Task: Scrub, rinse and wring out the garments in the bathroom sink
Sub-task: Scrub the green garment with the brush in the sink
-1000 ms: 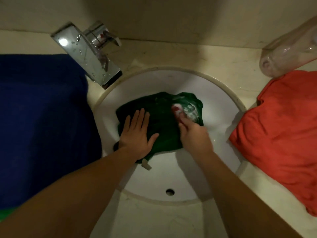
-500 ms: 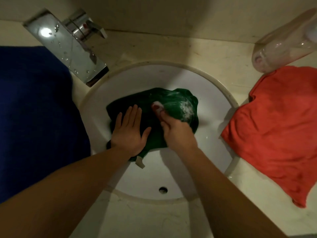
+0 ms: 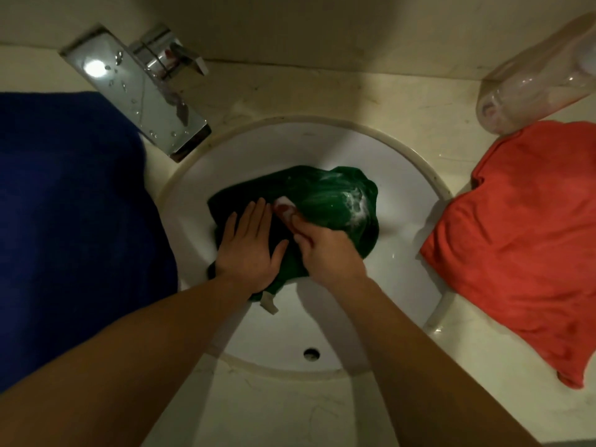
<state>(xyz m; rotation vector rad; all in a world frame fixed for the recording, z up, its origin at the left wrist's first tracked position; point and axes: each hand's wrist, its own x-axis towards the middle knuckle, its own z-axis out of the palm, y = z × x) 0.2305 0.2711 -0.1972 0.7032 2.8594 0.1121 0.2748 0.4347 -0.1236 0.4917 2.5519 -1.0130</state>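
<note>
Green garment (image 3: 325, 201) sits bunched in the middle of the white sink (image 3: 403, 175), suds on its 2 o'clock side. Left hand (image 3: 250, 250) lies flat on it, fingers straight and spread, pressing the cloth down. Right hand (image 3: 325, 250) has its fingers curled round a reddish soap bar (image 3: 285, 209), set against the fabric. Outside the bowl: blue cloth (image 3: 71, 221) at 9 o'clock, red garment (image 3: 522, 237) at 3, clear bottle (image 3: 529, 79) lying at 1.
</note>
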